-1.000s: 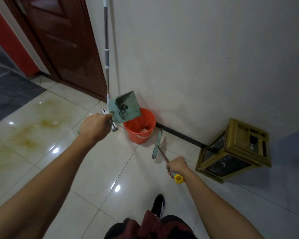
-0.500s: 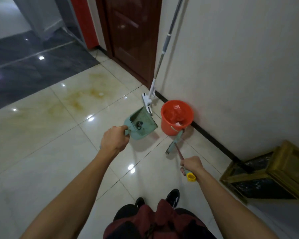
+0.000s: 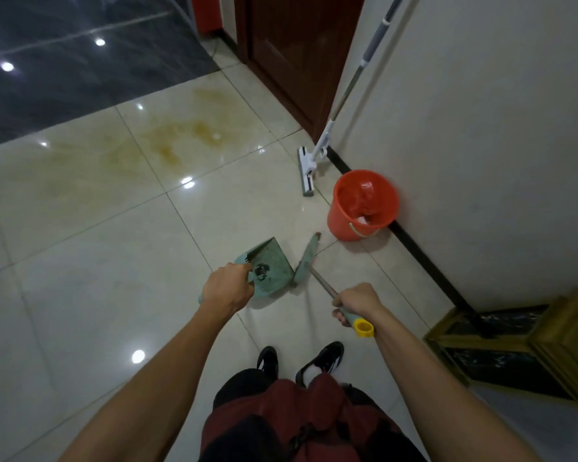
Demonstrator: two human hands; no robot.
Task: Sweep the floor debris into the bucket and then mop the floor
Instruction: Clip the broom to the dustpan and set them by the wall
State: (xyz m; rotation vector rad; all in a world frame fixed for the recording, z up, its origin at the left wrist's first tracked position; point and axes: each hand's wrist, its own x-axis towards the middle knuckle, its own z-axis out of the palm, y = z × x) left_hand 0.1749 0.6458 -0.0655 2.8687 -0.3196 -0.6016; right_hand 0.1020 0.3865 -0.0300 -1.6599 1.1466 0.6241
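Observation:
My left hand [image 3: 227, 288] grips the handle of a green dustpan [image 3: 271, 270], held low over the tiles with a dark bit of dirt near its back. My right hand [image 3: 356, 303] is closed around a small broom's handle with a yellow end cap; the green broom head [image 3: 307, 260] sits right beside the dustpan's right edge. An orange bucket [image 3: 342, 225] stands by the wall, with pale and red scraps inside. A flat mop [image 3: 314, 161] leans against the wall corner, its head on the floor left of the bucket.
Yellowish stains [image 3: 177, 141] mark the pale tiles ahead. A dark wooden door [image 3: 291, 48] is at the back, dark floor [image 3: 64, 61] to the far left. A gold-framed cabinet [image 3: 528, 345] lies tipped by the wall on my right. My shoes [image 3: 301, 360] are below.
My left hand brought the dustpan down from above the bucket to low over the floor. The broom head moved left next to the pan. My view tilted down and left.

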